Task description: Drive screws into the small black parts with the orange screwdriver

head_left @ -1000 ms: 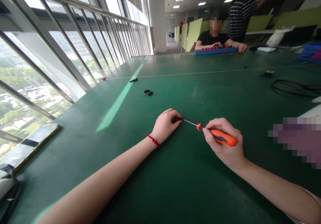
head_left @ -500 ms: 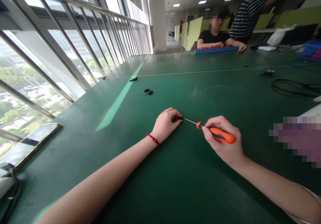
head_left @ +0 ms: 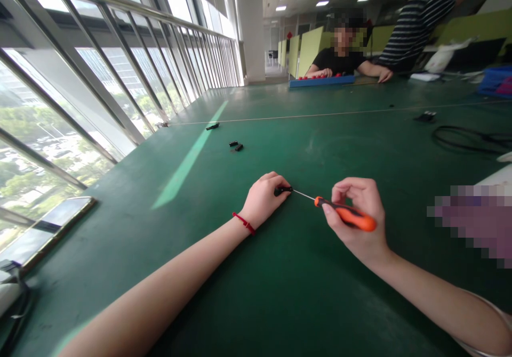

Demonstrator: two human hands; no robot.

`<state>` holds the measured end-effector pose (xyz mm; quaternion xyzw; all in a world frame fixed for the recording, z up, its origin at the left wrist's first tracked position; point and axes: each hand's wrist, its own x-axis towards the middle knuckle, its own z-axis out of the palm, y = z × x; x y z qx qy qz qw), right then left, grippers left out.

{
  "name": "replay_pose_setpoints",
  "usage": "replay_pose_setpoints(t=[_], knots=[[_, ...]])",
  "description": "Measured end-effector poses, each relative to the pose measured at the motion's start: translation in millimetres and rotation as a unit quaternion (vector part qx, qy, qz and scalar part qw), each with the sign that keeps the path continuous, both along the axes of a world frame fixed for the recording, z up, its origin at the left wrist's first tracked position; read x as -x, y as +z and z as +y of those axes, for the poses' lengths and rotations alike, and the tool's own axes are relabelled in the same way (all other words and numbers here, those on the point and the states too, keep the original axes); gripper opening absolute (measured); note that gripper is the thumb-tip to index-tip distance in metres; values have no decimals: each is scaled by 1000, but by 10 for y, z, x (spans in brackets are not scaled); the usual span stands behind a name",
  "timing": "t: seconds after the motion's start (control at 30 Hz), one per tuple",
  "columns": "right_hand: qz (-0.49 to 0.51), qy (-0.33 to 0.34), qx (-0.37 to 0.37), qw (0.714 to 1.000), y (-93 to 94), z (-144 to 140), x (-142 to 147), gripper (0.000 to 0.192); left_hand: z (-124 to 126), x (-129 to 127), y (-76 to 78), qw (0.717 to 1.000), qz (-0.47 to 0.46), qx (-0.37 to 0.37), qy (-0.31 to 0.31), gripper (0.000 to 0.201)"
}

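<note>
We find no brand, label or writing that can be read on anything here; the patch at the right edge is blurred out.

The small black part [head_left: 282,190] is a short dark piece lying on the green table [head_left: 280,293], near the middle of the scene. Our left hand [head_left: 262,200] rests on the table with the fingers curled together, pinching the part at its fingertips. A red cord bracelet [head_left: 244,222] circles that wrist, and the forearm runs back toward the near left corner.

The screwdriver [head_left: 344,214] has an orange handle with a dark grip inset and a thin bright shaft. The shaft points left, and its tip meets the right end of the black part. Our right hand [head_left: 360,224] carries the handle between thumb and fingers, the palm low to the table; the index and middle fingers are bent and lifted above the handle rather than wrapped round it. The right forearm comes in from the near right.

Farther left on the table lie two small black pieces [head_left: 236,146], and another black piece [head_left: 213,127] beyond them. A black cable [head_left: 468,139] loops at the right. At the far end a seated person rests hands on a blue tray [head_left: 322,81].
</note>
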<state>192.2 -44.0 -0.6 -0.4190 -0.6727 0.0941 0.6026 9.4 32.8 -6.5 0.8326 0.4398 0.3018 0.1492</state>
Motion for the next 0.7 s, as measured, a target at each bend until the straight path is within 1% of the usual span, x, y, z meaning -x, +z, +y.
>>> replay_pose_setpoints(t=[0.07,0.13,0.17,0.27,0.3,0.33,0.43,0.47,0.6,0.63,0.7], knots=[[-28,4,25,999,7,-12,-2,17,-2,-3,-4,1000,2,-2,0,9],[-39,3,36,999,12,-18,-1,13,-2,-6,-7,1000,3,-3,1,9],[-31,-1,28,999,14,-17,0,16,-2,-7,-7,1000,4,-3,2,9],[8,-14,-5,1000,15,-3,0,34,-2,-6,-3,1000,6,-3,4,10],[6,-14,-9,1000,15,0,-1,35,-2,-5,-1,1000,6,-3,4,10],[-5,-13,-3,1000,14,1,-2,33,-2,-3,0,1000,5,-3,4,10],[-45,-14,30,998,7,-14,2,16,-1,0,-1,1000,2,0,4,9],[-42,-17,27,999,3,-19,6,15,-1,0,0,1000,2,1,3,9],[21,-31,-15,999,21,-1,16,34,0,-9,11,1000,6,1,5,10],[17,-31,-8,999,46,20,13,32,2,-11,16,1000,8,2,7,10],[-19,-31,27,999,133,86,6,19,9,-15,24,1000,10,7,9,10]])
